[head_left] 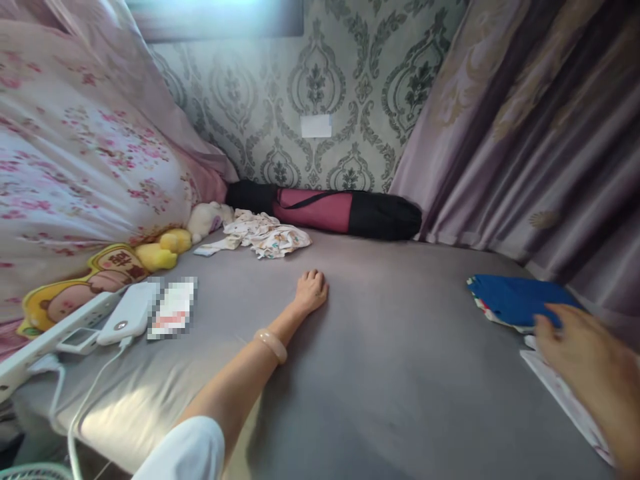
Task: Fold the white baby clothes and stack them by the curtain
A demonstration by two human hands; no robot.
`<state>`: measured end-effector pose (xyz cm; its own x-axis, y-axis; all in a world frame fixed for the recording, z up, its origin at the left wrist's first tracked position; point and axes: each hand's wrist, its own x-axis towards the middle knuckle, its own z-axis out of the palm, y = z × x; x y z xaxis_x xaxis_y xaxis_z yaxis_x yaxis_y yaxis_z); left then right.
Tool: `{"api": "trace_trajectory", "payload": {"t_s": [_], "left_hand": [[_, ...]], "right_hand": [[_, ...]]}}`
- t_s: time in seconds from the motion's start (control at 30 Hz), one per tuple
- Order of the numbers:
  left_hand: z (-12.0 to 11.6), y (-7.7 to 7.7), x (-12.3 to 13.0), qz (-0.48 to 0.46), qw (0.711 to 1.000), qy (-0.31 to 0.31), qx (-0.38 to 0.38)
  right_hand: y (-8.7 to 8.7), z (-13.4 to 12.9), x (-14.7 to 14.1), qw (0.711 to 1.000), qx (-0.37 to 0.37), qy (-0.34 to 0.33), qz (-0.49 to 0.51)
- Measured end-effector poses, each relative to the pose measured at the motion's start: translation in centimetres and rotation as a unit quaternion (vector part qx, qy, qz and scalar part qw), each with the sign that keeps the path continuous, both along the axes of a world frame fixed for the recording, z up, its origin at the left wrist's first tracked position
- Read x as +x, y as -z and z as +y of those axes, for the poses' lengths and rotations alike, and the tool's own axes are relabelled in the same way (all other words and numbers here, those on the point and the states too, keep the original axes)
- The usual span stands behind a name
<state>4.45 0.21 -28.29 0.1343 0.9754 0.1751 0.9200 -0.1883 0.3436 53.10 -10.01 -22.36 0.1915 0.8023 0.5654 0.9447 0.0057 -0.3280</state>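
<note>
My left hand rests palm down on the grey bed sheet, fingers loosely laid out with nothing in them. A pale bangle circles that wrist. At the right edge my right hand, blurred, hovers over or touches folded fabric; its thumb and forefinger look apart, and the other fingers are hard to make out. Just beyond it lies a folded blue cloth with a patterned layer showing underneath. A folded white cloth lies partly hidden below the same hand. Farther back sits a crumpled white printed garment.
A black and maroon long bag lies along the wall. On the left are a power strip, a white power bank with a cable, a blurred-out flat item and plush toys. Curtains hang at both sides.
</note>
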Motion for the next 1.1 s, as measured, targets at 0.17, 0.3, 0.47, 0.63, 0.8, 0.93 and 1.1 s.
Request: {"api": "trace_trajectory", "payload": {"t_s": [0.17,0.3,0.47,0.63,0.8,0.93,1.1], "left_hand": [[0.4,-0.5,-0.7,-0.007,0.999,0.031,-0.002],[1.7,-0.9,-3.2,-0.140,0.985,0.093,-0.042],[3.6,-1.4,-7.2,-0.209,0.974,0.054,-0.067],[5.7,-2.3,-11.7,-0.216,0.971,-0.100,0.001],[9.0,-4.2,-15.3,-0.191,0.962,-0.184,0.070],[11.7,-5.2,-16.3,-0.158,0.968,-0.187,0.058],[12.4,-5.4,-16.6,-0.099,0.970,-0.221,0.016]], "right_hand": [[3.6,4.5,-16.5,0.983,-0.097,-0.150,-0.037],[6.1,6.6,-25.5,0.957,-0.141,-0.248,-0.054],[6.8,7.9,-30.6,0.946,-0.146,-0.285,-0.044],[7.5,7.9,-31.3,0.954,-0.103,-0.278,-0.049],[7.9,7.6,-31.4,0.958,-0.094,-0.266,-0.054],[7.7,7.4,-31.6,0.958,-0.096,-0.265,-0.054],[7.4,7.0,-31.5,0.960,-0.087,-0.263,-0.039]]}}
